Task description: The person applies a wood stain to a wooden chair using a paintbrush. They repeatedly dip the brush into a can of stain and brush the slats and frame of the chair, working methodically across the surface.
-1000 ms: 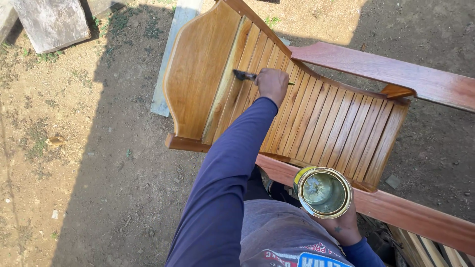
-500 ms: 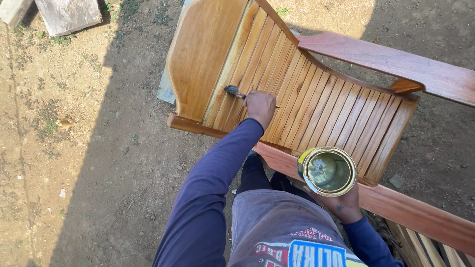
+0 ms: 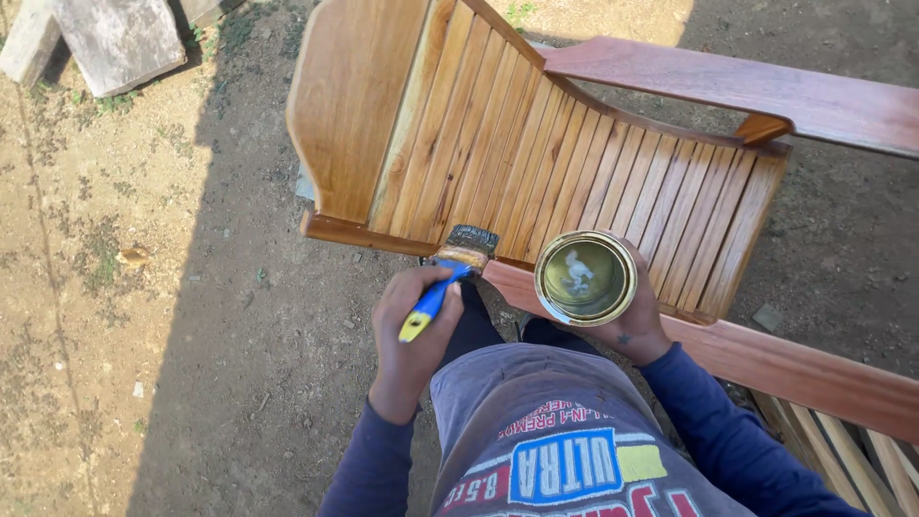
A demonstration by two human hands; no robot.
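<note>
My left hand (image 3: 410, 335) grips a paintbrush (image 3: 442, 285) with a blue and yellow handle. Its dark bristles rest on the front edge of a slatted wooden chair (image 3: 536, 163), which shines with wet finish. My right hand (image 3: 639, 324) holds an open round tin (image 3: 585, 278) from underneath, just right of the brush. The tin has a little greenish liquid at the bottom. Both arms wear dark blue sleeves.
The chair's reddish armrests (image 3: 766, 86) run across the top right and lower right (image 3: 804, 373). More wooden slats (image 3: 862, 450) lie at the bottom right. Grey concrete slabs (image 3: 115, 38) sit at the top left on bare dirt (image 3: 144, 287).
My left hand has drawn the brush back from the middle of the chair's slats down to the front edge, close to the tin. The tin has stayed in my right hand.
</note>
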